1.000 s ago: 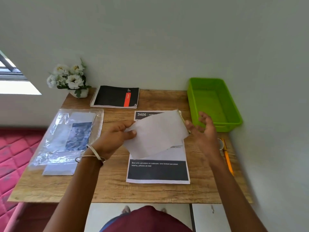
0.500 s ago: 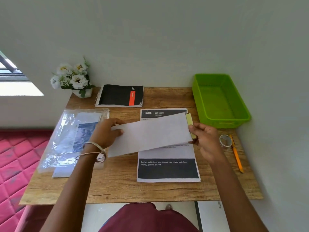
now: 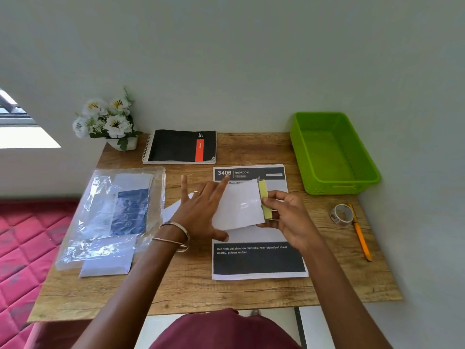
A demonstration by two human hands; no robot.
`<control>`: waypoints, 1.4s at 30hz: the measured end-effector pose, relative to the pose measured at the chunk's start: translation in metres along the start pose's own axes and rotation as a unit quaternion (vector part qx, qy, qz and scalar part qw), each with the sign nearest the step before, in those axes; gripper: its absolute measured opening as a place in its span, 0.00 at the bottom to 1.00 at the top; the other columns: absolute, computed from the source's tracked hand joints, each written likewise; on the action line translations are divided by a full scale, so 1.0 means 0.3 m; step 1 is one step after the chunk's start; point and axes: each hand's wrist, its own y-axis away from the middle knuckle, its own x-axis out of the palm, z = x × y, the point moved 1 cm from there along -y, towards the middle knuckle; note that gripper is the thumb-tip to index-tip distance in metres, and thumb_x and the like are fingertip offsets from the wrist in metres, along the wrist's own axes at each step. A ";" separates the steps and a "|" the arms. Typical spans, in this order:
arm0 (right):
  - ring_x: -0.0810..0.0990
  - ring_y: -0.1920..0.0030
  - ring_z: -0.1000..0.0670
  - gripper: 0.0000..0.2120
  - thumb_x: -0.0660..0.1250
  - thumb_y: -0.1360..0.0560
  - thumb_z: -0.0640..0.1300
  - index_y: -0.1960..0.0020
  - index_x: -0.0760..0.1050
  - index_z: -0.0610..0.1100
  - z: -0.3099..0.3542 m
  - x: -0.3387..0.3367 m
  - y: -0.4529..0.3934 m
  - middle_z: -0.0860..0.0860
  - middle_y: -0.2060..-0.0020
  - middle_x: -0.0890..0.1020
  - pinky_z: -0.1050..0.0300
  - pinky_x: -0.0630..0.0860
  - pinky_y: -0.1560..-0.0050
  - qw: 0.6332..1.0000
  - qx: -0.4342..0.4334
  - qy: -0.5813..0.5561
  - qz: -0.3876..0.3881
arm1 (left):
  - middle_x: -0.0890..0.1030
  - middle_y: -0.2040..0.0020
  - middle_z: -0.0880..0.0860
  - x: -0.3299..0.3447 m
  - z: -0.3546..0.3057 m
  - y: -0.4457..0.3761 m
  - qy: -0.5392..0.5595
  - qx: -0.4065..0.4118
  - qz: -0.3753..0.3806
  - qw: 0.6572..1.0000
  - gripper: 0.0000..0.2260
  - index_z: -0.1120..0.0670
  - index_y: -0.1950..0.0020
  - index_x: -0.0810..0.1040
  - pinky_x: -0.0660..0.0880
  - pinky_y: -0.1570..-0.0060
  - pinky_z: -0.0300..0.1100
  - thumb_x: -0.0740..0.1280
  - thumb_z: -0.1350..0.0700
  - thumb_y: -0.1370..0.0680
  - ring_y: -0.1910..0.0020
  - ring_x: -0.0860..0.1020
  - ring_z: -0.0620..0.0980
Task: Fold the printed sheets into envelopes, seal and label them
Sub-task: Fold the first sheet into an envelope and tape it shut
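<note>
Mid-fold at the wooden desk [image 3: 191, 285]: you hold a white folded sheet [image 3: 239, 205] just above the printed sheets [image 3: 259, 258] stacked at the desk's centre, so the work is at its folding stage. No sealed or labelled envelope shows; the green tray [image 3: 334, 152] holds nothing visible, and the tape roll [image 3: 341, 214] and orange pen [image 3: 360, 235] lie untouched at the right edge. Envelopes wait in the plastic sleeve [image 3: 110, 217] on the left. Your left hand [image 3: 201, 212] lies on the sheet, fingers straight and spread, pressing the paper. Your right hand [image 3: 284, 217] pinches a yellow-green pad [image 3: 264, 200], possibly sticky notes, against the sheet's right edge.
</note>
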 end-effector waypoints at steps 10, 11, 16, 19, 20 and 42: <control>0.85 0.61 0.47 0.12 0.70 0.31 0.29 0.51 0.80 0.41 0.041 -0.037 -0.011 0.46 0.59 0.86 0.50 0.82 0.64 0.998 0.007 0.022 0.058 | 0.59 0.30 0.50 -0.009 -0.049 0.011 0.066 0.057 -0.051 0.995 0.49 0.47 0.26 0.47 0.36 0.32 0.66 0.66 0.30 0.38 0.28 0.57 0.53; 0.85 0.62 0.47 0.11 0.70 0.31 0.29 0.52 0.81 0.41 0.046 -0.039 -0.013 0.46 0.60 0.86 0.50 0.82 0.67 0.998 -0.005 0.040 0.057 | 0.59 0.30 0.50 -0.017 -0.053 0.011 0.063 0.062 -0.060 0.994 0.48 0.47 0.26 0.47 0.38 0.31 0.66 0.66 0.30 0.38 0.29 0.58 0.53; 0.84 0.65 0.48 0.11 0.70 0.31 0.28 0.56 0.82 0.43 0.071 -0.045 -0.019 0.47 0.63 0.86 0.53 0.82 0.68 0.995 -0.073 0.059 0.017 | 0.62 0.30 0.51 -0.036 -0.050 0.005 -0.006 0.058 -0.086 0.995 0.52 0.47 0.26 0.44 0.42 0.31 0.67 0.65 0.28 0.40 0.31 0.62 0.54; 0.84 0.64 0.48 0.12 0.71 0.32 0.28 0.55 0.82 0.43 0.083 -0.057 -0.016 0.48 0.62 0.86 0.53 0.82 0.66 0.994 -0.088 0.067 0.005 | 0.64 0.31 0.52 -0.030 -0.024 0.000 -0.048 0.028 -0.074 0.996 0.51 0.48 0.26 0.46 0.45 0.33 0.70 0.66 0.29 0.40 0.32 0.64 0.55; 0.84 0.64 0.47 0.12 0.71 0.32 0.28 0.55 0.82 0.43 0.083 -0.060 -0.016 0.48 0.62 0.86 0.54 0.81 0.68 0.992 -0.087 0.087 -0.001 | 0.65 0.31 0.52 -0.027 -0.015 0.000 -0.058 0.023 -0.073 0.995 0.50 0.48 0.26 0.48 0.45 0.34 0.71 0.66 0.30 0.40 0.32 0.65 0.55; 0.83 0.68 0.49 0.17 0.67 0.29 0.25 0.61 0.80 0.47 0.025 -0.065 -0.016 0.40 0.56 0.84 0.50 0.80 0.69 0.984 -0.051 0.150 -0.083 | 0.58 0.28 0.54 0.049 0.146 0.041 -0.120 -0.058 0.048 0.990 0.59 0.46 0.26 0.40 0.31 0.42 0.75 0.66 0.25 0.46 0.27 0.52 0.57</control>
